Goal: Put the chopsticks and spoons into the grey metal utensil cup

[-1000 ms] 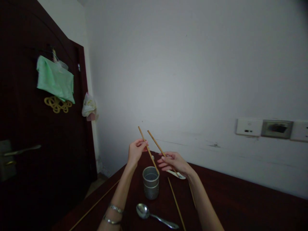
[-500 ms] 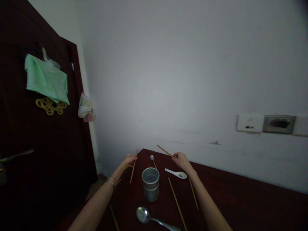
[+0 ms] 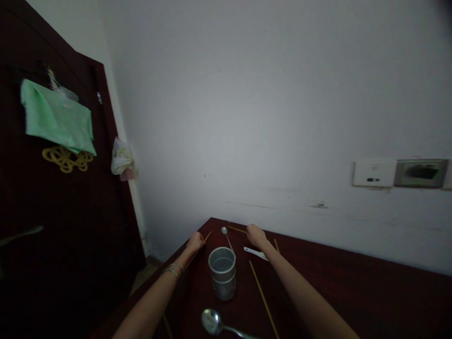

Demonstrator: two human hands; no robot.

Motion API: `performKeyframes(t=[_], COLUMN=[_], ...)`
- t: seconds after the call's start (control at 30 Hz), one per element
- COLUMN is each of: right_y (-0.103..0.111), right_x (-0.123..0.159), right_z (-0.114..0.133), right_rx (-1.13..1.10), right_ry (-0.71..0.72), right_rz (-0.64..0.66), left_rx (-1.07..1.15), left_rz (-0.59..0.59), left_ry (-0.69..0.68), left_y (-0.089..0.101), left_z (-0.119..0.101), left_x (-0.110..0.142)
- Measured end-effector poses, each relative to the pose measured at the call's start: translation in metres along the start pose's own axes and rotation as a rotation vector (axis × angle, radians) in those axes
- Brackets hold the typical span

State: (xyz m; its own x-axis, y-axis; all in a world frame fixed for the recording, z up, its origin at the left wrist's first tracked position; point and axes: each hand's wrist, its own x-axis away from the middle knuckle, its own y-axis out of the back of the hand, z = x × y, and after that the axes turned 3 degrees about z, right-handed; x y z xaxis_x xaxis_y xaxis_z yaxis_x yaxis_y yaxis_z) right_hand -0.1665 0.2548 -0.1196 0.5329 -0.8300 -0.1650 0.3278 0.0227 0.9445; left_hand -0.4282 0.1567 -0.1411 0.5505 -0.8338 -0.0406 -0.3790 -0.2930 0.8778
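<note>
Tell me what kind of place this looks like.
Probably a room in a home: a green cloth hangs on the dark door, and chopsticks and a metal spoon lie on the table by a plain wall.

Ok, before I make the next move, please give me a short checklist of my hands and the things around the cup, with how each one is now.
1. Left hand has its fingers on a chopstick: ok.
2. Right hand grips the chopstick beside it: cannot tell, fingers hidden.
3. Metal cup stands upright: ok.
4. No chopstick stands in the cup: ok.
5. White spoon is fully visible: not ok, the right forearm covers part.
6. Large metal spoon lies apart from the cup: ok.
</note>
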Motion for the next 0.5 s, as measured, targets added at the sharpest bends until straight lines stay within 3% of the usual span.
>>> performKeyframes(t=[0.3,0.5], right_y=[-0.026,-0.026], right_x=[-0.019,-0.018], right_z=[0.018,0.017], right_rx=[0.043,0.045], right_ry=[0.024,0.042], right_rz=[0.021,0.022], left_rx=[-0.209,-0.255], left_rz=[0.023,0.006], left_ry=[-0.028,-0.058], left_y=[0.003,0.005], left_z=[-0.011,-0.013], left_x=[0.02,0.028])
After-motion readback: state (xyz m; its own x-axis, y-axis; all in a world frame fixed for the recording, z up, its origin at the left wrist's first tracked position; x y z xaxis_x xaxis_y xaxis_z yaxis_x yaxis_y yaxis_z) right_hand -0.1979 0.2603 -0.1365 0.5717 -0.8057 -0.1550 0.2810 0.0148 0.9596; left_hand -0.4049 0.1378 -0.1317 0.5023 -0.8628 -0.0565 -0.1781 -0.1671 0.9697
